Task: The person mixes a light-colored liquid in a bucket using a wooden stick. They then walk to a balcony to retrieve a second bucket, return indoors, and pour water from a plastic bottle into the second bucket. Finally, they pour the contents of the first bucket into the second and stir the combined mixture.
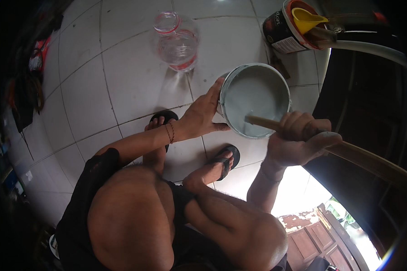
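A round bucket [257,90] of pale grey paint sits in front of me. My left hand [202,108] holds its left side, fingers against the wall near the rim. My right hand [303,135] is wrapped round a long wooden stick [371,160], whose end reaches into the grey paint near the middle of the bucket. The stick extends out to the lower right. Beyond my left hand stands a clear plastic jug [176,47] with red bands.
A dark bucket [280,31] with orange paint, holding a yellow funnel [303,18], stands at the back right on the tiled floor [90,90]. Tools [22,99] lie along the left edge. A dark panel [357,95] borders the right. A weathered wooden door [309,241] shows lower right.
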### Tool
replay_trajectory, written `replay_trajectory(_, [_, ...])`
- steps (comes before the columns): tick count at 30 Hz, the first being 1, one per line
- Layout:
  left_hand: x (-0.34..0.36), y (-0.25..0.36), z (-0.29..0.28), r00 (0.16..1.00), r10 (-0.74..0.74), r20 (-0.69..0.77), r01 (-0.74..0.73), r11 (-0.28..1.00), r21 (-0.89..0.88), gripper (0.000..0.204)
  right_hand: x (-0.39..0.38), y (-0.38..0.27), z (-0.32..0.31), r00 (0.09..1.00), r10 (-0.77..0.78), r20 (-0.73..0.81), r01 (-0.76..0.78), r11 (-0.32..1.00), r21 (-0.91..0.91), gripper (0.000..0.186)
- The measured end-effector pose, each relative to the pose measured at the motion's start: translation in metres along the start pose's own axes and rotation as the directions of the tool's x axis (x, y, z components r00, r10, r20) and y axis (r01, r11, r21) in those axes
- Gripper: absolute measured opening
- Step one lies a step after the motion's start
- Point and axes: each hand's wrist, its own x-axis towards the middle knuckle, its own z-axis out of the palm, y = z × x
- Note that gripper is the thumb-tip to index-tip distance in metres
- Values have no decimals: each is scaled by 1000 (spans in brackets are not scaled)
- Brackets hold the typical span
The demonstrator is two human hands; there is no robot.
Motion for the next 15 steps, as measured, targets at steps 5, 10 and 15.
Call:
replay_trajectory(5, [3, 2, -2, 1000, 8, 7, -8, 1000, -17, 136, 32, 38, -7, 895, -409, -177, 369, 903, -220, 58])
replay_trajectory(10, [4, 1, -3, 999, -24, 45, 25, 1000, -14, 137, 42, 18, -16, 857, -492, -150, 341, 762, -551, 57])
replay_trajectory(15, [-1, -5, 2, 1000, 3, -8, -3, 999, 32, 138, 17, -1, -15, 997, -79, 24, 83, 945, -316, 53])
